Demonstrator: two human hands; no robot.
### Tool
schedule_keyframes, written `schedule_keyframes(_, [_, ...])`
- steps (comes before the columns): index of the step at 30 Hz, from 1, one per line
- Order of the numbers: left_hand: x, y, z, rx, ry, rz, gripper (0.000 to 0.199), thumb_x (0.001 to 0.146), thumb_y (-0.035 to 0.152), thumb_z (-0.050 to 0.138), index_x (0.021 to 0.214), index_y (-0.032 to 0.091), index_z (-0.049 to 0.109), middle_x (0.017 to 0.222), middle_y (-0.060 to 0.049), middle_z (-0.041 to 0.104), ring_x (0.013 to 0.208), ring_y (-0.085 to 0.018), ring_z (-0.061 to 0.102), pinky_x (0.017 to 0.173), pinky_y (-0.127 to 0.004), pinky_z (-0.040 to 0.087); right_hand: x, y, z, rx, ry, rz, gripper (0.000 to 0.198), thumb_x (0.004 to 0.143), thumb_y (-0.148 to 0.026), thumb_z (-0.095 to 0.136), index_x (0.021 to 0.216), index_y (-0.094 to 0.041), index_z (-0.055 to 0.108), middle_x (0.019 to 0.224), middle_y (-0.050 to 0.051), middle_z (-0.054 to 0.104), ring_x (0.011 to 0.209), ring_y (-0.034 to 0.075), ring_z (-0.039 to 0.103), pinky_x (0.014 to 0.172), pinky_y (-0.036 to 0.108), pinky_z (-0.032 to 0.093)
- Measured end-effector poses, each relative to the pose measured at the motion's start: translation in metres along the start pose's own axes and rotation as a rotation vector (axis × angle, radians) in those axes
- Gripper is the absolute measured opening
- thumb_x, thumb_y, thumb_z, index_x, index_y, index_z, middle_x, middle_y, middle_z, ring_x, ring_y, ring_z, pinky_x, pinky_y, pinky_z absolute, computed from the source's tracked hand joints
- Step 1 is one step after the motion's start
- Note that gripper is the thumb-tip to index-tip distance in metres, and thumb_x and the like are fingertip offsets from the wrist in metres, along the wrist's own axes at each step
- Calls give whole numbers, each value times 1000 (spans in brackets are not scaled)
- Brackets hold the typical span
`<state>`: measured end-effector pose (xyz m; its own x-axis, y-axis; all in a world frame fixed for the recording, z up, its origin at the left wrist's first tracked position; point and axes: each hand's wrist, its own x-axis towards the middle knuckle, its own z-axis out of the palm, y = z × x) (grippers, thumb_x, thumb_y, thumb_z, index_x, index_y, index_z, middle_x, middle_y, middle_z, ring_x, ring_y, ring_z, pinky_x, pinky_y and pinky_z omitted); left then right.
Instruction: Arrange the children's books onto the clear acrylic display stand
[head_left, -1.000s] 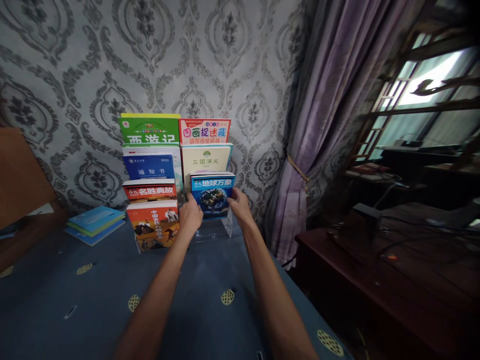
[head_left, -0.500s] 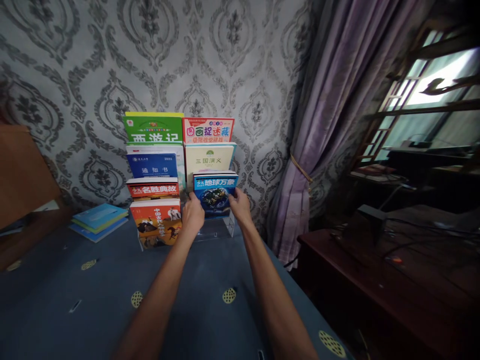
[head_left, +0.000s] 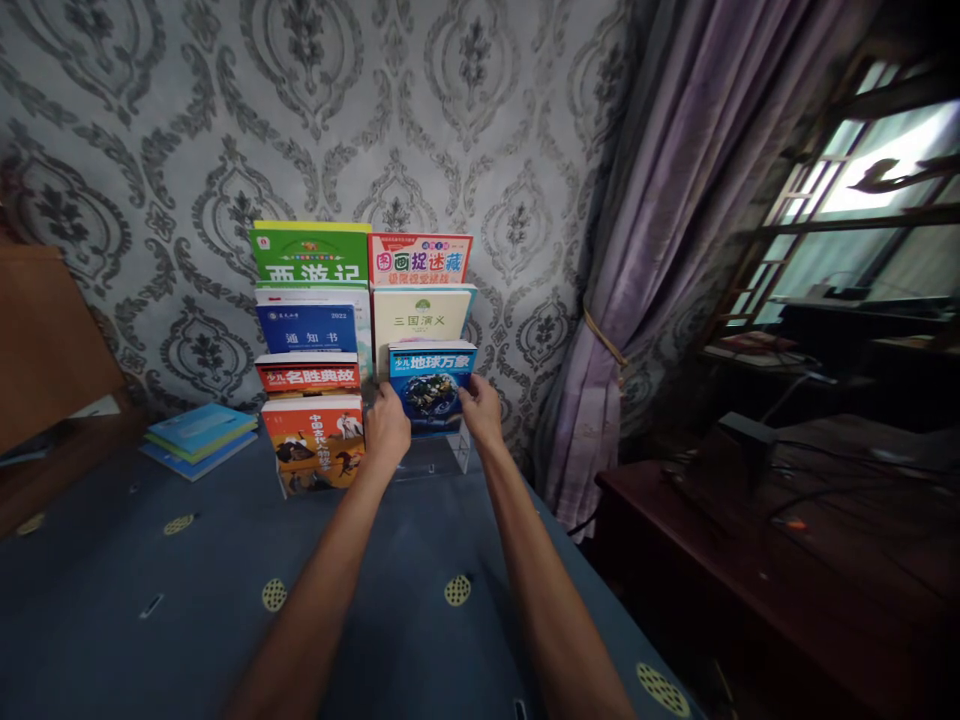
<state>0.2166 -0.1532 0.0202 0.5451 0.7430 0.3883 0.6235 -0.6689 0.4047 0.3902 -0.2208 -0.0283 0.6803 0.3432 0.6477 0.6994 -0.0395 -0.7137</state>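
A blue book with a globe on its cover [head_left: 433, 398] stands upright in the right column of a clear tiered book rack [head_left: 431, 462]. My left hand [head_left: 388, 428] is closed on its left edge, and my right hand [head_left: 481, 408] grips its right edge with the thumb on the cover. Behind it rise a cream book [head_left: 420, 314] and a pink book [head_left: 421, 258]. The left column holds an orange book [head_left: 315, 445], a red-topped book [head_left: 309, 375], a dark blue booklet [head_left: 307, 330] and a green book [head_left: 313, 256]. The rack's lowest right tier shows bare below the blue book.
Several thin blue and green booklets [head_left: 201, 432] lie left of the rack on the dark blue tablecloth [head_left: 405, 580]. Patterned wallpaper is behind. A tied purple curtain [head_left: 589, 410] hangs to the right, beside a dark red desk [head_left: 712, 560] with cables. A brown box-like piece [head_left: 56, 350] stands far left.
Both hands stay on the blue book, which has hardly moved. The view has shifted very slightly.
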Motion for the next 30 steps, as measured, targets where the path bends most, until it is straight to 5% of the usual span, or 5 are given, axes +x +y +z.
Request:
schedule_keyframes(16, [0,-1,3,-2,1,12,31,91,4,46,121,13,47,122,-20,65,107,-29,71,89,-36,54,1,4,2,114,16,2,27,77,-27,52,96,-18,69,96,9,76,90,26,68,86,40,53])
schedule_keyframes(30, [-5,-5,6,-59,-40,37,37,96,16,48,132,9,41,130,-24,61,115,-30,67,93,-36,52,0,10,4,11,26,-17,36,82,-26,52,111,-16,71,105,13,75,96,28,67,88,42,52])
